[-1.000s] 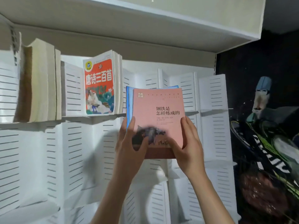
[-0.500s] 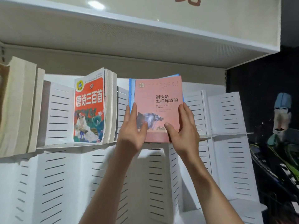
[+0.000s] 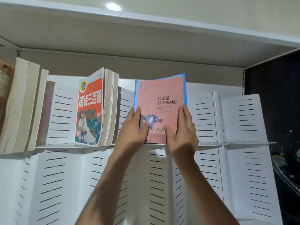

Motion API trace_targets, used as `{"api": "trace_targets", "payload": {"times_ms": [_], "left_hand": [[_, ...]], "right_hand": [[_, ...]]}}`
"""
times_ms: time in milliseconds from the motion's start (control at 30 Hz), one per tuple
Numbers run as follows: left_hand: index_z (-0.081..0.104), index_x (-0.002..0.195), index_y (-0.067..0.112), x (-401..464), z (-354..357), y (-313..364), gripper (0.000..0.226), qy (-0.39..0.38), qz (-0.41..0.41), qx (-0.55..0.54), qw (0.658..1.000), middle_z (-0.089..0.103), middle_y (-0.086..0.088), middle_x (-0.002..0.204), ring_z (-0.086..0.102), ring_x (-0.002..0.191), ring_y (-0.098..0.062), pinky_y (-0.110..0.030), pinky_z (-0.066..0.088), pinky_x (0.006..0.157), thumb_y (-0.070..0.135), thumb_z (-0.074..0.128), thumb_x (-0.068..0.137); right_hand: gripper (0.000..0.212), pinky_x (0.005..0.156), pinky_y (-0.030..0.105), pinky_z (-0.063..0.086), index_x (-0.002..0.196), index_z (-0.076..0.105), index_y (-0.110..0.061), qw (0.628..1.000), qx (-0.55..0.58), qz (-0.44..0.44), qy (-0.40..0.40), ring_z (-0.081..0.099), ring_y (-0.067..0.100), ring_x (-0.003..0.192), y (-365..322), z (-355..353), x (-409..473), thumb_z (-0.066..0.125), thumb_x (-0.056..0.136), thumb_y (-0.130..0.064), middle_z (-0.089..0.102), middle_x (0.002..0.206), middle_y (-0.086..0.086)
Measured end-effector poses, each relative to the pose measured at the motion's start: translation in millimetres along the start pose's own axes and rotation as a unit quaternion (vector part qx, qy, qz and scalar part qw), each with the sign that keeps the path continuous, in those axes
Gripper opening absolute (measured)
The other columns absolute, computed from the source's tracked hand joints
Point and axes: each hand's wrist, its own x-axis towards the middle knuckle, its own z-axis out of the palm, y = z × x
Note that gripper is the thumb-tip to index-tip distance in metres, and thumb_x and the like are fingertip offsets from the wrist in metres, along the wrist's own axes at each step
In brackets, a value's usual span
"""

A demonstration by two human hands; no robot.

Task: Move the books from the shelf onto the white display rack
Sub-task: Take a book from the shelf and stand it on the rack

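Observation:
A pink book (image 3: 162, 96) with a blue book (image 3: 185, 88) behind it stands upright on the upper ledge of the white display rack (image 3: 243, 143). My left hand (image 3: 133, 129) holds its left edge, thumb on the cover. My right hand (image 3: 181, 132) grips its right edge, thumb on the cover too. An orange picture book (image 3: 90, 109) stands on the same ledge to the left, with more books behind it.
Thick pale books (image 3: 24, 103) lean at the far left of the ledge. Slotted white dividers (image 3: 206, 117) stand between the rack's compartments. A white shelf (image 3: 146, 34) overhangs the rack. Dark clutter lies at the right edge.
Both hands have lifted the pink and blue books up to the upper ledge, and their bottom edge now sits at the ledge. The view has tilted upward.

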Motion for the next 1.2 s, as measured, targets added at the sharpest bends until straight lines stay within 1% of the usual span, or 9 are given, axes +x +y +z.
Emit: {"api": "trace_targets", "payload": {"times_ms": [100, 200, 333, 433, 633, 800, 1000, 1100, 1200], "left_hand": [[0.052, 0.142, 0.017, -12.9, 4.4, 10.8, 0.053, 0.054, 0.001, 0.008, 0.999, 0.044, -0.008, 0.152, 0.032, 0.143, -0.023, -0.033, 0.027, 0.114, 0.045, 0.035, 0.1], [0.065, 0.113, 0.026, -17.2, 5.3, 21.1, 0.037, 0.031, 0.033, -0.054, 0.998, 0.065, 0.008, 0.112, 0.052, 0.112, -0.013, -0.024, 0.038, 0.09, 0.037, 0.031, 0.105], [0.052, 0.143, 0.024, -11.1, 1.5, 22.2, 0.048, -0.025, 0.012, -0.04, 0.999, 0.052, 0.004, 0.147, 0.041, 0.139, -0.018, -0.035, 0.03, 0.114, 0.038, 0.022, 0.109], [0.045, 0.147, 0.033, -4.2, 2.5, 16.6, 0.049, -0.093, -0.013, -0.056, 0.994, 0.053, 0.01, 0.145, 0.04, 0.14, -0.016, -0.04, 0.03, 0.116, 0.045, 0.018, 0.107], [0.047, 0.142, 0.04, 9.7, -1.5, 17.4, 0.054, -0.143, -0.092, -0.133, 0.976, 0.056, 0.014, 0.133, 0.051, 0.124, -0.013, -0.036, 0.036, 0.108, 0.056, 0.012, 0.104], [0.06, 0.108, 0.038, 11.3, 8.4, 17.8, 0.064, -0.127, -0.116, -0.136, 0.976, 0.067, 0.009, 0.119, 0.059, 0.117, -0.017, -0.049, 0.038, 0.11, 0.073, 0.011, 0.09], [0.055, 0.132, 0.036, 6.9, 2.6, 23.4, 0.061, -0.131, -0.106, -0.08, 0.982, 0.059, 0.01, 0.135, 0.051, 0.127, -0.018, -0.045, 0.034, 0.112, 0.062, 0.009, 0.101], [0.057, 0.127, 0.041, 9.3, 1.8, 16.9, 0.074, -0.147, -0.121, -0.099, 0.977, 0.06, 0.005, 0.136, 0.053, 0.126, -0.021, -0.048, 0.038, 0.109, 0.078, 0.007, 0.087], [0.059, 0.126, 0.039, 3.2, 2.8, 18.6, 0.073, -0.129, -0.111, -0.093, 0.981, 0.061, 0.002, 0.135, 0.053, 0.124, -0.023, -0.047, 0.037, 0.109, 0.074, 0.006, 0.09]], "right_hand": [[0.072, 0.066, 0.034, 0.053, 0.149, 0.039, -0.014, 0.998, -0.052, -0.036, 0.031, 0.055, 0.029, 0.102, -3.1, 9.8, -3.8, 0.071, 0.086, -0.029, 0.037, 0.157, -0.004], [0.069, 0.06, 0.033, 0.054, 0.149, 0.039, -0.012, 0.995, -0.075, -0.058, 0.025, 0.056, 0.03, 0.097, 2.3, 14.8, -3.0, 0.064, 0.089, -0.035, 0.037, 0.157, -0.002], [0.068, 0.089, 0.042, 0.055, 0.151, 0.037, -0.013, 0.994, 0.023, -0.106, 0.006, 0.046, 0.032, 0.132, 14.2, 9.7, -6.4, 0.053, 0.087, -0.03, 0.033, 0.159, 0.005], [0.076, 0.099, 0.037, 0.048, 0.152, 0.033, -0.012, 0.993, 0.035, -0.115, 0.009, 0.04, 0.033, 0.139, 13.0, 5.7, -5.5, 0.059, 0.082, -0.025, 0.028, 0.16, 0.013], [0.083, 0.081, 0.04, 0.055, 0.146, 0.038, 0.002, 0.995, -0.039, -0.094, 0.003, 0.06, 0.043, 0.097, 2.2, 21.4, -4.5, 0.07, 0.074, -0.022, 0.035, 0.151, 0.03], [0.087, 0.084, 0.041, 0.055, 0.145, 0.041, 0.002, 0.994, -0.038, -0.104, 0.006, 0.06, 0.044, 0.103, 11.8, 20.3, -2.2, 0.085, 0.073, -0.021, 0.036, 0.151, 0.029], [0.099, 0.095, 0.04, 0.052, 0.154, 0.027, -0.009, 0.994, 0.002, -0.098, -0.044, 0.051, 0.036, 0.129, 17.4, 9.9, -3.8, 0.084, 0.076, -0.031, 0.022, 0.161, 0.017], [0.082, 0.092, 0.038, 0.051, 0.154, 0.028, -0.028, 0.993, 0.013, -0.095, -0.07, 0.046, 0.031, 0.132, 19.3, 4.3, -8.6, 0.074, 0.087, -0.031, 0.013, 0.165, 0.008], [0.066, 0.08, 0.038, 0.055, 0.15, 0.038, -0.034, 0.993, -0.029, -0.086, -0.073, 0.05, 0.032, 0.122, 18.9, 4.8, -12.6, 0.067, 0.091, -0.034, 0.013, 0.165, 0.009]]}}
